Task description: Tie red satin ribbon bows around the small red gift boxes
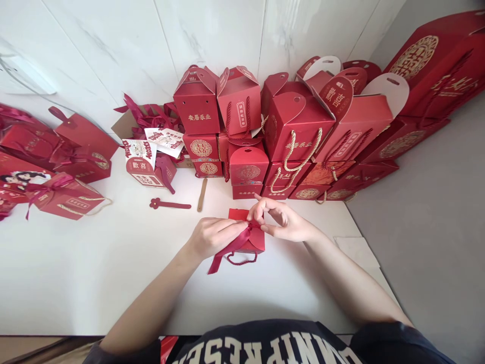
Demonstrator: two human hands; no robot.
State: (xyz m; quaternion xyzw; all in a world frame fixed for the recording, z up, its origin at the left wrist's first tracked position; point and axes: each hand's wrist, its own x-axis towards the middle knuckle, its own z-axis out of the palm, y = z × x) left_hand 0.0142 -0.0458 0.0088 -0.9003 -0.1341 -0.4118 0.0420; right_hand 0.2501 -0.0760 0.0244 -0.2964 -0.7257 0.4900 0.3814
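In the head view a small red gift box (257, 241) stands on the white table in front of me, a dark red cord handle hanging on its near side. A wine-red ribbon (226, 250) runs through its top, and one tail hangs down at the left. My left hand (215, 235) is closed, pinching the ribbon at the top of the box. On the other side my right hand (278, 220) pinches the ribbon close to the knot, its thumb and index finger together. The fingers partly hide the knot.
Red gift boxes (295, 121) with rope handles are stacked along the wall. Beribboned boxes (71, 197) stand at left. A carton of ribbons (151, 119), a small box with cards (151, 167), a flower-ended strip (170, 204) and a thin brown stick (202, 195) lie behind my hands.
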